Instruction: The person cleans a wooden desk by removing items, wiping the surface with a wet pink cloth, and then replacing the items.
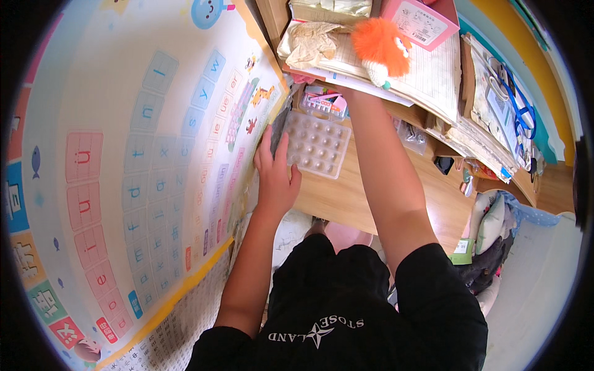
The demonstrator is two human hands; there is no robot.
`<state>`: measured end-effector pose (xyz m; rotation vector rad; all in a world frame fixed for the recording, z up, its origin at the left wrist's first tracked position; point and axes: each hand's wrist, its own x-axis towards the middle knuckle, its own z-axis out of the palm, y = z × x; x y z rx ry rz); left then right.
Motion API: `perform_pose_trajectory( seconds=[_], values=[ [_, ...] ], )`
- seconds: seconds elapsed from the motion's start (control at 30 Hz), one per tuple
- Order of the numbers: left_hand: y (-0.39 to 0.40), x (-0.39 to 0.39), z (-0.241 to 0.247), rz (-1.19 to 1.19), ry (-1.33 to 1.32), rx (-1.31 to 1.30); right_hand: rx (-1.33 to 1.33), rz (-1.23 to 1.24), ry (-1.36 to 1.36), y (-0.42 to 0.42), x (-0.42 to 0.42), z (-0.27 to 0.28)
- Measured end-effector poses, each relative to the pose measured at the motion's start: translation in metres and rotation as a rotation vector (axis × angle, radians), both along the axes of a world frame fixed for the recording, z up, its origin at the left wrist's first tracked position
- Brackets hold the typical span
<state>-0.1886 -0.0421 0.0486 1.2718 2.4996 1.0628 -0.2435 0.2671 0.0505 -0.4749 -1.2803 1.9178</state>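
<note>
My left hand [278, 178] is at the left edge of the wooden desk, its fingers apart and holding nothing that I can see. Its fingertips reach a dark grey strip beside the wall. Just right of them lies a clear plastic tray [318, 144] with rows of round hollows. My right forearm [387, 143] stretches over the desk and under the shelf, where papers hide the right hand. Close to where it vanishes sits a clear case of coloured pens [323, 102], behind the tray.
An alphabet wall chart [185, 153] borders the desk [338, 199] on the left. Above, the shelf carries open notebooks [431, 79], an orange fluffy toy [381, 46] and a pink box [420, 23]. A plastic bag [410, 137] lies below it. Cushions [489, 222] are piled at the right.
</note>
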Motion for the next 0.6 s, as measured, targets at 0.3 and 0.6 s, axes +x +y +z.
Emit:
perform_pose_trajectory(
  seconds=[0.3,0.6],
  values=[
    [0.001,-0.002,0.001,-0.003,-0.008,-0.017,-0.012,0.019,0.003,-0.004,-0.001,0.001],
    [0.001,-0.003,0.003,-0.01,0.01,-0.038,-0.031,0.025,0.014,-0.006,-0.006,-0.006]
  ],
)
